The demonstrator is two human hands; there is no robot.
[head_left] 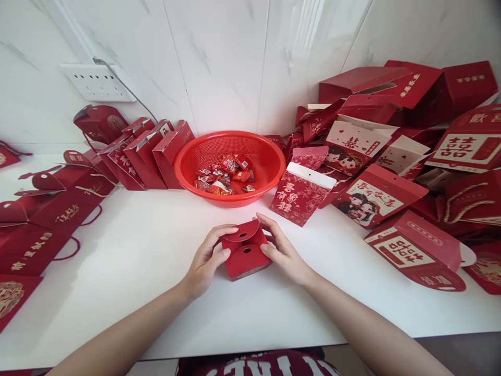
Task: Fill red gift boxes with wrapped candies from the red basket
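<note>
Grip: left hand [206,258] and right hand [282,251] clasp red box [245,255] | bare table [156,271] around | basket [230,167] behind

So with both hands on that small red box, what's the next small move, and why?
Probably press the rounded top flaps flat: the left hand and right hand grip the small red paper box, whose two flaps overlap, apparently not fully seated.
</note>
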